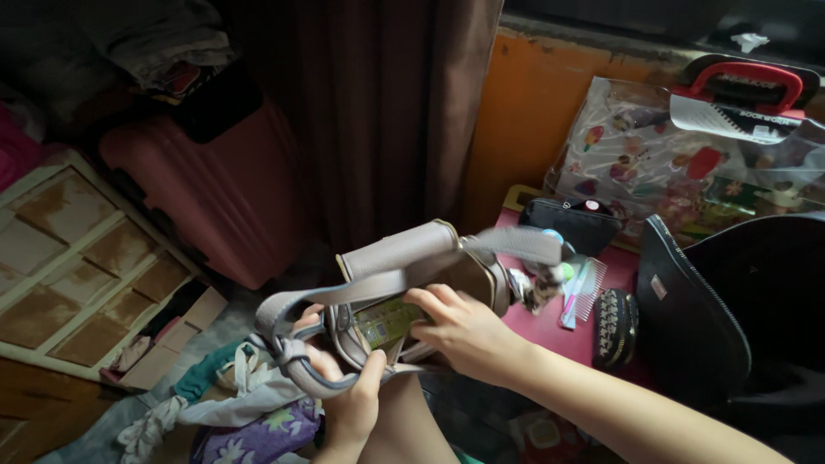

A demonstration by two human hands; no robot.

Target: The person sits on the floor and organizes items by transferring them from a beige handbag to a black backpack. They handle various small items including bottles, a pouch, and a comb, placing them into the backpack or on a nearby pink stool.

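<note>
**Grey handbag held between both hands, green packet at its mouth**

Obs. 1. The grey handbag (412,283) is off any surface, held in the air in front of the person, to the left of the pink table's (550,322) left edge. Its long axis runs from lower left to upper right, with the flap end raised toward the brown curtain (378,112).

Obs. 2. Left hand (344,391) comes up from below, at the bag's lower-left end. Thumb and fingers are curled around the looped strap (288,344) and the bag's lower rim; a clenched, carrying grasp.

Obs. 3. Right hand (464,331) comes in from the right, over the bag's open mouth. Its fingertips are pinched on a green packet (387,320) that sits in the opening. Light is poor there, so the packet is probably part inside the bag; how deep, I cannot tell.

Obs. 4. Key relation: the packet lies just left of the right hand's fingertips and just above the left hand, between the two. The right hand is the one on it; the left touches only bag and strap.

Obs. 5. Surroundings: a comb (583,288) and a small black patterned pouch (614,326) lie on the pink table; a large black bag (730,301) stands at its right edge; a pink suitcase (215,185) stands well apart, at far left.
</note>
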